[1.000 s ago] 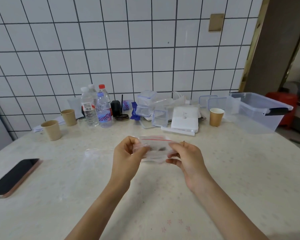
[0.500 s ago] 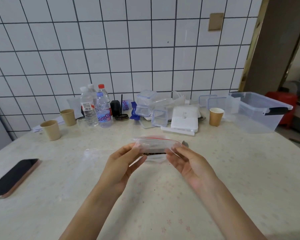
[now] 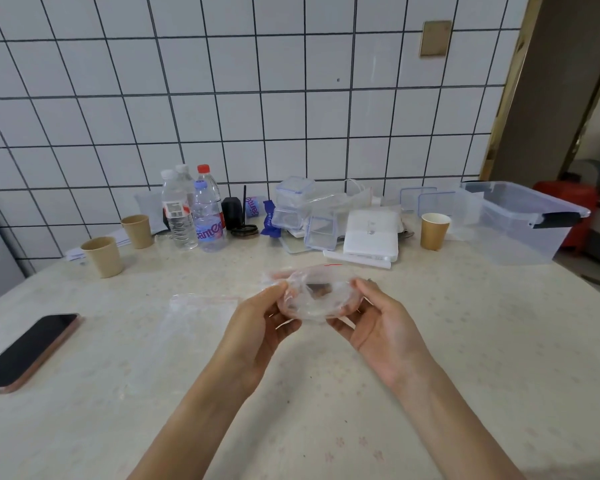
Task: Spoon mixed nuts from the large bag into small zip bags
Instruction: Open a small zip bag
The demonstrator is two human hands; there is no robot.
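Head view: left hand (image 3: 257, 318) and right hand (image 3: 378, 323) pinch small zip bag (image 3: 314, 296) above table (image 3: 482, 341).

Table (image 3: 465, 341): cream w/ faint pale-pink speckle pattern. Zip bag (image 3: 312, 296) above table centre: clear, red seal line, dark brown bits inside. 2nd bag (image 3: 201, 306) flat on table, left of the 1st: clear, thin red strip. Phone (image 3: 28, 348) at table's left edge: black screen, rose-pink case. Paper cups (image 3: 103, 256) at table's back left: tan; another cup (image 3: 434, 230) back right: tan w/ white inside. Bottles (image 3: 207, 223) at table's back: clear, purple label, white/red/lilac caps. Bin (image 3: 520, 223) at table's back right: clear, black latch. Box (image 3: 371, 233) left of bin: white. Wall (image 3: 291, 98) behind table: white tiles, dark grout grid.
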